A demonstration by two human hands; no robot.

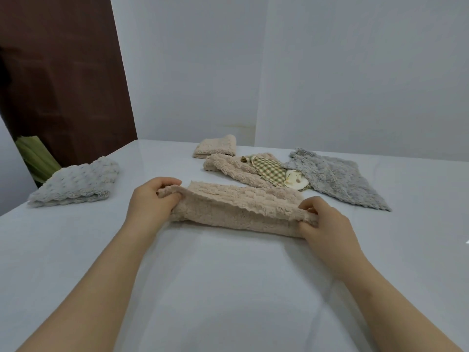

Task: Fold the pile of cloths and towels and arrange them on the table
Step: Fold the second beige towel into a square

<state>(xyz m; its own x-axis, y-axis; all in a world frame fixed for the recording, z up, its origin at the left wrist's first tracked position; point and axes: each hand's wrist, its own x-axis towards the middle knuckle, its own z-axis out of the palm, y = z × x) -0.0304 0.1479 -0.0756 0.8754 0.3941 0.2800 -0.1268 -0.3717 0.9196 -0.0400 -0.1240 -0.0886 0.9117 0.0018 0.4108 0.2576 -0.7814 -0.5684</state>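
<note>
A white table point(228, 288) fills the view. At its centre lies a half-folded beige towel point(238, 207). A loose grey towel point(332, 179) lies behind it to the right, and a folded pale towel point(78, 182) far left. A folded beige cloth point(215, 146) sits at the back, a checked cloth point(270, 170) nearer. The left hand point(149, 201) and right hand point(327, 224) each pinch one end of the central towel.
</note>
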